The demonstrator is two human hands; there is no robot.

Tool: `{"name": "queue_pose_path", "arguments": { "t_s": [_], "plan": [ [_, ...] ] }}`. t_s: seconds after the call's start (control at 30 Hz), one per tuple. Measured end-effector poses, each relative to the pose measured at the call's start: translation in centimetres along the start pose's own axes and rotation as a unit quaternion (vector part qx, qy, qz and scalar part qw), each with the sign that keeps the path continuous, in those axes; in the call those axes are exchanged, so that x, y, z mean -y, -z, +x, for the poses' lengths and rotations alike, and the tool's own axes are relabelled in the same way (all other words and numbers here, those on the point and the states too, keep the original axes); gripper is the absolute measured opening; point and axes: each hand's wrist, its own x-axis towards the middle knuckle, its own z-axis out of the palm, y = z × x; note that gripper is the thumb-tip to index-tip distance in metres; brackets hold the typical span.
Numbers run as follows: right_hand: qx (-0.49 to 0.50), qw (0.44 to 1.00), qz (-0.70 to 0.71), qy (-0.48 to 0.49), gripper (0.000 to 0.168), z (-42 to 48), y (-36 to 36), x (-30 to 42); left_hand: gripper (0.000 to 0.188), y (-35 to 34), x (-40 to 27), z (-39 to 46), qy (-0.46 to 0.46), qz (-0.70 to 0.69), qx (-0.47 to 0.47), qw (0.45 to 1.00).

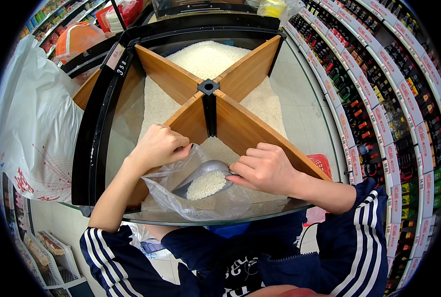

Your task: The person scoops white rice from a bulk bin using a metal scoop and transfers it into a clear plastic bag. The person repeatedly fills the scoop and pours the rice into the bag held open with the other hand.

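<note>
My right hand (pixel 263 167) grips the handle of a grey metal scoop (pixel 181 188) that carries a heap of white rice (pixel 206 184). The scoop's bowl lies inside the mouth of a clear plastic bag (pixel 161 193). Pinched in my left hand (pixel 163 144) is the bag's upper edge, to the left of the scoop. Both hands are over the nearest compartment of a rice bin, whose loose rice (pixel 220 148) shows behind the scoop. Wooden dividers (pixel 257 126) cross at a black centre post (pixel 209 107); the other compartments hold rice too.
A glass edge (pixel 205 222) runs along the bin's front, and a black frame (pixel 94 148) bounds its left. A large white plastic bag (pixel 42 130) hangs at the left. Shelves of bottles (pixel 368 104) line the right, and a red basket (pixel 319 163) stands beyond the right divider.
</note>
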Motion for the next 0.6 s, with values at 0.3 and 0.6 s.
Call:
{"name": "queue_pose_path", "arguments": {
  "t_s": [0.3,0.6],
  "plan": [
    [-0.054,0.999,-0.003,-0.002,0.021,0.6,0.6,-0.7,0.025,0.1,-0.1,0.0,-0.004,-0.005,-0.005,1.0],
    [-0.16,0.983,-0.03,-0.09,0.03,1.1,2.3,-3.0,0.022,-0.3,0.4,-0.3,-0.011,0.003,-0.024,1.0]
  ]
}}
